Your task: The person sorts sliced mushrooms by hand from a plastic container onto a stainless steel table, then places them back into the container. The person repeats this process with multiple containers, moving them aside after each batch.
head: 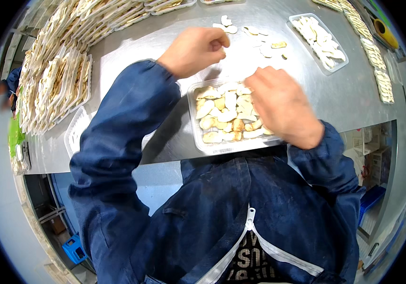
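Observation:
A clear plastic tray (196, 133) lies at the table's front edge, filled with pale and browned slices of food, perhaps mushroom (227, 115). Over the tray's right side is my right hand (281, 103), slightly blurred, its fingertips at the slices; whether it grips one cannot be seen. My left hand (199, 49) hovers above the metal table, beyond the tray's back left, with thumb and fingers curled near each other; what may be between them is hidden. Loose slices (256, 31) are scattered on the table beyond both hands.
Stacked filled trays (61, 81) crowd the left of the steel table (331, 96). An emptier white tray (77, 129) sits by my left sleeve. Another filled tray (318, 41) lies back right, with a row of trays (373, 53) along the right edge. A person (9, 87) is at far left.

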`<state>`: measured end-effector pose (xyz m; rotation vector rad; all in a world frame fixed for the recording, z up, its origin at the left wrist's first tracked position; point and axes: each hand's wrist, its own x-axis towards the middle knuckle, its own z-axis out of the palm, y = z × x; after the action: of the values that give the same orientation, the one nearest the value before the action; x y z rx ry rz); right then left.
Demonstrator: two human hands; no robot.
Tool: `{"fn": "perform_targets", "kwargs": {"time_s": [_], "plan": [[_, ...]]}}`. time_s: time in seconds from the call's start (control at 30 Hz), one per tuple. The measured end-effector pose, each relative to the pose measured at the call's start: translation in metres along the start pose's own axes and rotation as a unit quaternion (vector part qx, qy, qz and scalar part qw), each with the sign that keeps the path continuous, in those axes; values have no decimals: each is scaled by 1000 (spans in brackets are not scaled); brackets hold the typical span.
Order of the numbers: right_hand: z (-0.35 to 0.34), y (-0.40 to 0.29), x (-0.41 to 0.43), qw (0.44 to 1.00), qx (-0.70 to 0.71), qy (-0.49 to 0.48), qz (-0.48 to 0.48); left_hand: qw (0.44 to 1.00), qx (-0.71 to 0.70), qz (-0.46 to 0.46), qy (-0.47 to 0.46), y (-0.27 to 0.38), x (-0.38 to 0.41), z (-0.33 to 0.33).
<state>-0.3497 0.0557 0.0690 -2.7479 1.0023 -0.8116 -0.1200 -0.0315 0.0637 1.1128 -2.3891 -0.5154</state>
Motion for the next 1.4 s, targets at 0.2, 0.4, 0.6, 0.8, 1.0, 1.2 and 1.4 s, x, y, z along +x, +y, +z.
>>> {"fn": "perform_targets", "kwargs": {"time_s": [0.2,0.4,0.6,0.8,1.0,1.2,1.4], "plan": [[-41,51,-25,993,-23,48,104,998,42,54,19,76,-92,-4],[-29,75,-12,993,-32,64,95,989,121,86,-27,85,-110,24],[-25,117,-11,988,-39,58,137,999,19,19,30,70,-88,-8],[28,144,43,992,-58,44,103,990,4,-115,77,-37,5,-15],[58,145,62,984,-144,4,101,990,94,-104,34,-62,60,29],[51,146,51,985,-165,26,53,992,103,-58,51,-86,63,34],[3,39,20,994,-32,69,-74,981,-62,-183,0,-67,36,13]]}}
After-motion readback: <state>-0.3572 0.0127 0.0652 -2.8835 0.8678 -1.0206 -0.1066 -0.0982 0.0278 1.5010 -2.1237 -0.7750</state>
